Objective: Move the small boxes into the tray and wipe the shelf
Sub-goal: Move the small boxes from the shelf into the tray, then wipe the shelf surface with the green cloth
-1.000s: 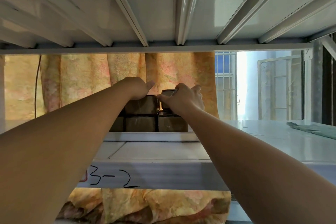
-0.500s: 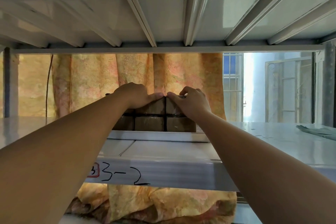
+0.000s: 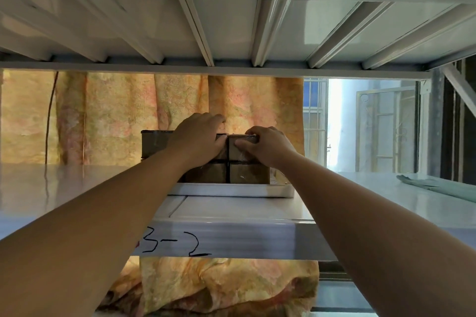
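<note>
Since the boxes [image 3: 247, 174] stood stacked two high in the tray [image 3: 231, 190] on the shelf [image 3: 381, 195], the left hand [image 3: 198, 134] curled its fingers over an upper one, likely to steady the row, while the right hand [image 3: 265, 147] pinched the top right one, thumb on its front, probably seating it flush. A cloth [image 3: 438, 184] lay well apart, presumably for wiping.

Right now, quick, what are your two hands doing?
Left hand: closed, gripping the upper middle brown cardboard box.
Right hand: closed, pinching the upper right brown cardboard box.
</note>
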